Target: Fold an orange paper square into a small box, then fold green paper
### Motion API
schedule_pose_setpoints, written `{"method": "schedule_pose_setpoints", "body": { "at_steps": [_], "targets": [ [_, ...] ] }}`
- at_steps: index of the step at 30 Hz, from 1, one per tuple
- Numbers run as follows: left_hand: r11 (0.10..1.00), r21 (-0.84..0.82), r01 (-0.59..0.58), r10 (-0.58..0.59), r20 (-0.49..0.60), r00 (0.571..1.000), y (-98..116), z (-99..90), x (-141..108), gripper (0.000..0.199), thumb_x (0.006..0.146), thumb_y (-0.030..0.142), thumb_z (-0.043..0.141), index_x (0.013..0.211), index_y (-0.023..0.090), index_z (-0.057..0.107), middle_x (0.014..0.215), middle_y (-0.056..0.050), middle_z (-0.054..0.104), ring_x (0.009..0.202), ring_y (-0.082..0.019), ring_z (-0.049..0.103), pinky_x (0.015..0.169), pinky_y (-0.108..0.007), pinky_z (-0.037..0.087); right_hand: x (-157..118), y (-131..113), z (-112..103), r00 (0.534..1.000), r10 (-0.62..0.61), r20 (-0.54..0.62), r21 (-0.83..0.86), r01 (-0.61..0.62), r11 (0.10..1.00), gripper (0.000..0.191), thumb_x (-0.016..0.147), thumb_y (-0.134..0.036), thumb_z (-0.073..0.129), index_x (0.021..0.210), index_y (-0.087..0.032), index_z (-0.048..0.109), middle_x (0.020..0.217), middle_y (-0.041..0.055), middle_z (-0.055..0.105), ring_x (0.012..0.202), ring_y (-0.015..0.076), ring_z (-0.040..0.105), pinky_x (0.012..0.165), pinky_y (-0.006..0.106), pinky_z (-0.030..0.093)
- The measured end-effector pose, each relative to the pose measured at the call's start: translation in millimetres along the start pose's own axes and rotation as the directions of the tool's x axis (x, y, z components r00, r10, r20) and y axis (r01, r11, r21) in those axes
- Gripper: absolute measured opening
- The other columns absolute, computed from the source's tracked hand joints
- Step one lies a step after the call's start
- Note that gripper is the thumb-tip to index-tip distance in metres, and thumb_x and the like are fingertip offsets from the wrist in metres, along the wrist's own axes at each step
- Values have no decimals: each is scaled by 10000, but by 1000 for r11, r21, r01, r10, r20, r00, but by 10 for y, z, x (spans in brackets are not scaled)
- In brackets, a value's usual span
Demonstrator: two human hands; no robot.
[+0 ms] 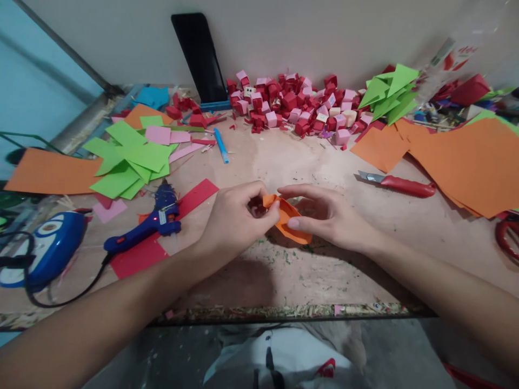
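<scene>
Between my two hands, just above the table's middle, is a small folded piece of orange paper (299, 235). My left hand (247, 208) pinches its upper left end between thumb and fingers. On its right side, my right hand (324, 216) curves round the paper, thumb on the near face and fingers over the far edge. The paper looks bent into a shallow curved shape, and its left end is partly hidden by my left fingers.
A blue glue gun (162, 219) with a cord lies left, by red paper strips (140, 256). Green paper pieces (125, 156) are beyond it. Small red and pink paper cubes (292, 102) line the back. A red-handled cutter (405, 185) and orange sheets (466, 162) lie right.
</scene>
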State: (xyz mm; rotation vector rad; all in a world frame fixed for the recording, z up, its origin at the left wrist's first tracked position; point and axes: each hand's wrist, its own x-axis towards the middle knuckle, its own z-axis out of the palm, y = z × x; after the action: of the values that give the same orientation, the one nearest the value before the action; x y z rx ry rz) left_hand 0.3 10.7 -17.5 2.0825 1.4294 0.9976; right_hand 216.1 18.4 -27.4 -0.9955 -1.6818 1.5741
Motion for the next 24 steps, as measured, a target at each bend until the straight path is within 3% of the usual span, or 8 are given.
{"method": "schedule_pose_setpoints", "body": {
  "at_steps": [3,7,14,24],
  "targets": [
    [1000,9,-11,11,-9,1000,13,9,-11,224,865,200,670,671,211,557,597,47,552,544,-114,506,512,-258,370,-4,5,63,993,-31,-111,-87,21,996,388,924,-350,758,1290,-224,720,1241,94,747,989,235,708,846,386,586],
    [997,21,-75,76,-13,997,24,37,-32,215,867,181,652,685,213,541,621,47,546,567,-116,516,536,-262,385,2,12,134,978,-44,-205,-69,30,997,199,964,-311,677,1084,-195,784,1077,71,791,966,223,714,870,366,562],
    [991,37,-127,128,-30,991,17,58,-50,192,882,173,653,717,211,562,647,42,570,587,-120,528,562,-273,399,18,-34,131,985,45,-164,-16,-49,999,211,926,-362,686,864,-179,770,828,38,750,754,179,647,679,303,493],
    [978,42,-205,206,-13,979,19,57,-62,122,924,191,645,808,222,626,747,7,676,677,-150,614,627,-302,452,28,-39,114,981,93,-168,100,-77,992,198,851,-384,783,897,-191,768,886,44,761,817,194,660,748,322,524]
  ]
}}
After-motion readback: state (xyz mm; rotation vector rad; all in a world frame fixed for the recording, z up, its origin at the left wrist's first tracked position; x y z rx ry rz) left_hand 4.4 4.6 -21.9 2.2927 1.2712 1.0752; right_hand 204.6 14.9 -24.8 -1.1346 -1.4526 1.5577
